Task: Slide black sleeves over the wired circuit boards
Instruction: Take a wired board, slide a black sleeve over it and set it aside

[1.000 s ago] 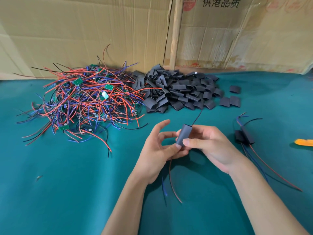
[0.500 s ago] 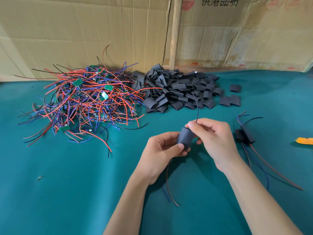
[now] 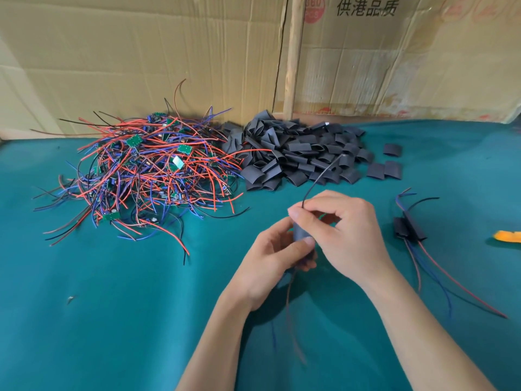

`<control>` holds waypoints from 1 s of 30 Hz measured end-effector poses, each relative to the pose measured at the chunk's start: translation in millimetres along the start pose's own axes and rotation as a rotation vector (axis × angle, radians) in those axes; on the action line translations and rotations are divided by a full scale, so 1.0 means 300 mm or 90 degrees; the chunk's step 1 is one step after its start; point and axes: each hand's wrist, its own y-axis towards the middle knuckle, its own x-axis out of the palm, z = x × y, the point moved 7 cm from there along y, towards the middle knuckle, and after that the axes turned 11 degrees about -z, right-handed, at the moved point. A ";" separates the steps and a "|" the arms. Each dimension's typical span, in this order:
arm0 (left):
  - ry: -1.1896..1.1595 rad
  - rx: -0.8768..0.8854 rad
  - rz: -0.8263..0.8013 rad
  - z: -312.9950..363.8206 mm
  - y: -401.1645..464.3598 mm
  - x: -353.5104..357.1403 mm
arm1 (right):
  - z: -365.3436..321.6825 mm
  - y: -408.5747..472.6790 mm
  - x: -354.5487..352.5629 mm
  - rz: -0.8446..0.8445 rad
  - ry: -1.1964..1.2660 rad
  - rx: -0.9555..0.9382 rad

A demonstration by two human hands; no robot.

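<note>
A: Start with the big things. What's on the table?

B: A green cloth [image 3: 112, 306] covers it, with cardboard [image 3: 169, 52] standing along the back. On the cloth, left of centre, lies a big tangle of wired boards [image 3: 141, 176], red, blue and black leads with small green boards among them. Just beside it on the right is a heap of black sleeves [image 3: 298, 156]. No bin or tray shows; both lots lie loose. Near the right edge sit two finished pieces [image 3: 408, 228], and past them something orange [image 3: 507, 237], cut off by the frame.

A: And the piece being worked?

B: In front, above the cloth. The left hand [image 3: 270, 261] grips one sleeve [image 3: 300, 231] from below, thumb across it. The right hand [image 3: 346, 235] pinches the top end where a black wire [image 3: 321, 176] comes out. Red and blue leads [image 3: 290, 320] hang from the bottom. The board itself is hidden, likely inside.

A: How will it handle?

B: My guess: very light. The sleeve looks soft and flattens easily, so squeeze its edges to keep the mouth open. The wires are limp; pulling them could strain the joints. Better to hold the sleeve body and ease it along.
</note>
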 end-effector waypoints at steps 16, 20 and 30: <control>0.087 -0.064 -0.040 -0.011 -0.001 0.024 | 0.052 -0.015 -0.093 0.264 0.148 0.070; 0.102 -0.063 -0.034 -0.002 -0.004 0.032 | 0.096 -0.039 -0.201 0.337 0.227 0.116; -0.241 0.006 0.204 -0.020 0.010 -0.103 | 0.386 -0.067 -0.619 0.102 -0.478 0.572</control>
